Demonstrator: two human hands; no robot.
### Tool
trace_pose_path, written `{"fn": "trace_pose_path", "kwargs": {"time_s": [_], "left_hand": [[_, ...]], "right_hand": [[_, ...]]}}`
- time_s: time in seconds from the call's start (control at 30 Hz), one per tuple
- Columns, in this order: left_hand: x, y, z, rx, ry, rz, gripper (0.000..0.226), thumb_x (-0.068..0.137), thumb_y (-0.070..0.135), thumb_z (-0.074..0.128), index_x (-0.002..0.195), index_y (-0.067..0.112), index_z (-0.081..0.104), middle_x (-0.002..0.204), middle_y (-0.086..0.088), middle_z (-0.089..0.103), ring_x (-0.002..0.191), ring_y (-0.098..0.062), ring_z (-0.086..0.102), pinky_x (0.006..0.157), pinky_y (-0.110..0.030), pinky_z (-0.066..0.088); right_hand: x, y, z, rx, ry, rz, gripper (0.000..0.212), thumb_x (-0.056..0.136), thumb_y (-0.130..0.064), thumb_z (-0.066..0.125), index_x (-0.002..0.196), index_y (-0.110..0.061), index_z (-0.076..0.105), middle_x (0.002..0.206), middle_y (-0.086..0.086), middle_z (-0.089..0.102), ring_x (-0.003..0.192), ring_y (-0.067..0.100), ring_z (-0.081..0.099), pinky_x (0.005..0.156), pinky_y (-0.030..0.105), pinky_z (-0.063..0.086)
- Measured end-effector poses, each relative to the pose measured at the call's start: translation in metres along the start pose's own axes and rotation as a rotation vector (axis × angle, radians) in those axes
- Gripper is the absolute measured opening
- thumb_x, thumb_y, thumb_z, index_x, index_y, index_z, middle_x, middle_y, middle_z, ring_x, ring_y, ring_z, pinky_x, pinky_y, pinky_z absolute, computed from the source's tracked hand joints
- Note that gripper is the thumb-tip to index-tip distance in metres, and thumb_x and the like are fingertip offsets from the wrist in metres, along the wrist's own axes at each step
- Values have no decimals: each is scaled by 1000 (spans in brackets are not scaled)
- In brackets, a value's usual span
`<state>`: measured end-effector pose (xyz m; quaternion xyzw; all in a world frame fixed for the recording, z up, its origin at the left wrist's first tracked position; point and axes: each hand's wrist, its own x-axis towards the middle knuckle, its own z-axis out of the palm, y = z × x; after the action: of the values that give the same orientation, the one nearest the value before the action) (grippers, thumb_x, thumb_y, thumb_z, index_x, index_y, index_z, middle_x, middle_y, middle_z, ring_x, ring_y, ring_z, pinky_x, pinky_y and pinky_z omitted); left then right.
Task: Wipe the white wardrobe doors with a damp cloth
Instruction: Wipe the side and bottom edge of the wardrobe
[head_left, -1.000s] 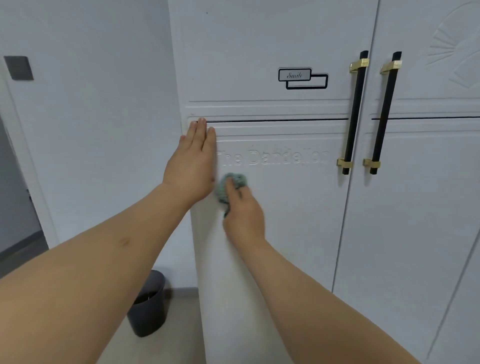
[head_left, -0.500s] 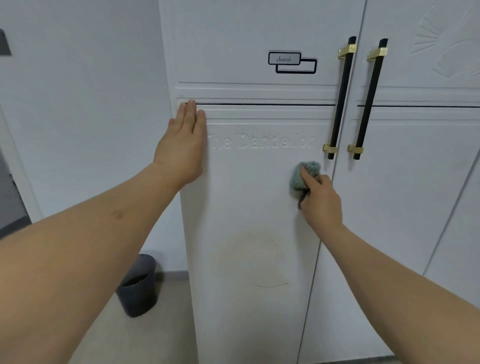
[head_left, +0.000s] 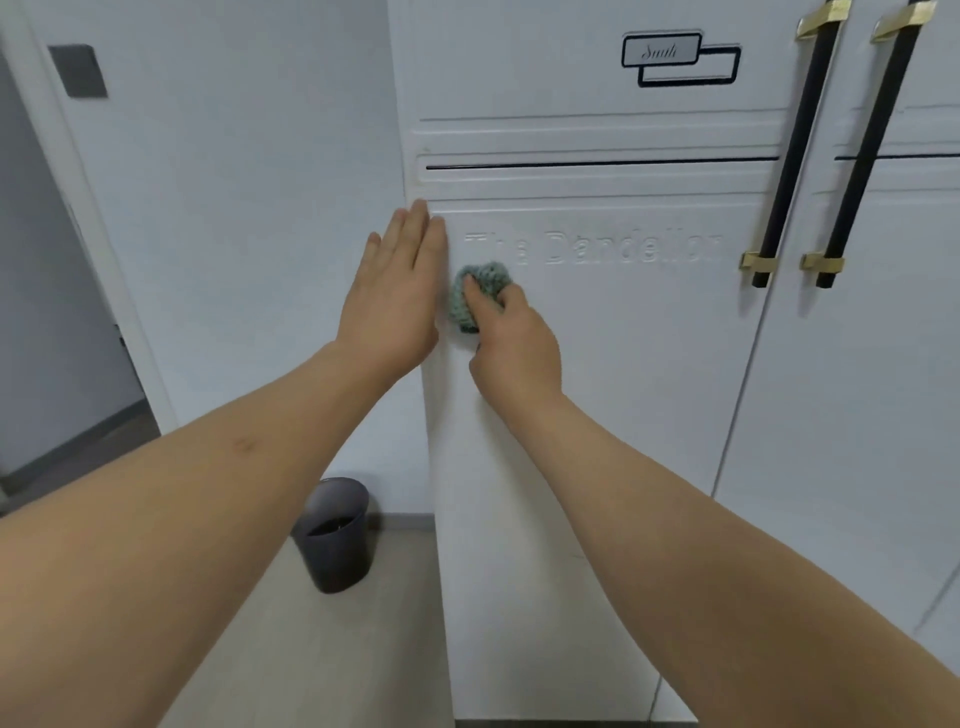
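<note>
Left hand (head_left: 395, 296) is laid flat on wardrobe door (head_left: 597, 389), fingers straight, together; cloth (head_left: 475, 293) is gripped under curled right hand (head_left: 511, 345) fingers, just beside.

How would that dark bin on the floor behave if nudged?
The dark round plastic waste bin looks thin-walled and nearly empty, so probably light. It would likely slide on the smooth pale floor. Being taller than wide, a high push might tip it.

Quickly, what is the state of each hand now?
Left hand: open, fingers straight, flat on the wardrobe door.
Right hand: closed around the cloth, pressing it to the door.
</note>
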<state>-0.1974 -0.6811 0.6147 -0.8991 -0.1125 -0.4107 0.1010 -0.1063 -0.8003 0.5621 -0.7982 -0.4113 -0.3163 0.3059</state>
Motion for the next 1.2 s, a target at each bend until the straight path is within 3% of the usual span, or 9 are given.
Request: {"fn": "trace_pose_path", "kwargs": {"time_s": [0.13, 0.27, 0.37, 0.53, 0.63, 0.83, 1.0, 1.13, 1.2], "left_hand": [[-12, 6, 14, 10, -6, 14, 92, 78, -10, 56, 158, 2, 13, 167, -18, 4, 155, -36, 2, 125, -50, 7], [-23, 15, 27, 13, -29, 28, 91, 76, -12, 51, 157, 1, 13, 167, -20, 3, 154, -37, 2, 125, -51, 7], [-27, 23, 33, 29, -48, 52, 93, 78, -6, 59, 158, 3, 10, 166, -21, 0, 154, -38, 0, 124, -53, 7], [-22, 43, 36, 27, -67, 51, 103, 77, 3, 72, 158, 13, 9, 165, -23, -5, 153, -44, -2, 123, -56, 11], [-19, 50, 40, 18, -99, -19, 108, 77, 6, 75, 158, 23, 6, 165, -23, -11, 151, -48, -7, 122, -58, 12], [-20, 51, 52, 119, -96, -12, 117, 74, 8, 80, 159, 22, 1, 163, -28, -12, 149, -52, -7, 119, -61, 14], [-22, 54, 59, 177, -80, -7, 114, 76, 10, 78, 159, 19, 1, 162, -30, -10, 149, -53, -6, 119, -61, 16], [-24, 55, 61, 198, -93, -23, 113, 77, 10, 77, 159, 18, -1, 162, -30, -12, 149, -53, -7, 120, -60, 18], [-25, 62, 56, 208, -122, -50, 112, 79, 10, 75, 159, 18, -3, 162, -30, -14, 149, -53, -7, 120, -59, 18]], "right_hand": [[-58, 9, 45, -171, -165, -229, 60, 81, -10, 40, 135, -24, 62, 115, 11, 58, 76, 33, 55, 48, 33, 45], [-122, 63, 72, -338, -331, -450, 42, 72, -12, 71, 113, -21, 73, 97, 8, 61, 63, 31, 57, 39, 31, 43], [-129, 103, 44, -375, -387, -478, 37, 82, -22, 48, 108, -24, 75, 97, 9, 63, 61, 32, 59, 39, 32, 45], [-62, 136, -58, -373, -175, -245, 50, 88, -18, 49, 133, -34, 63, 118, 16, 59, 91, 41, 61, 63, 43, 52], [-18, 153, -106, -262, 36, -44, 51, 91, -20, 54, 140, -35, 58, 122, 17, 55, 99, 42, 58, 72, 35, 43], [-53, 183, -80, -121, 135, 28, 66, 85, 0, 61, 144, -26, 55, 117, 18, 54, 95, 37, 56, 72, 29, 40], [-145, 195, -18, -165, -373, 45, 52, 96, -12, 51, 140, -39, 53, 125, 7, 53, 109, 31, 54, 83, 33, 45], [-160, 199, -6, -406, -658, -247, 60, 95, -9, 52, 147, -40, 48, 126, 6, 50, 105, 32, 53, 73, 36, 47], [-146, 194, -15, -418, -749, -221, 56, 96, -11, 52, 144, -40, 51, 123, 4, 50, 104, 30, 55, 74, 34, 43]]}}
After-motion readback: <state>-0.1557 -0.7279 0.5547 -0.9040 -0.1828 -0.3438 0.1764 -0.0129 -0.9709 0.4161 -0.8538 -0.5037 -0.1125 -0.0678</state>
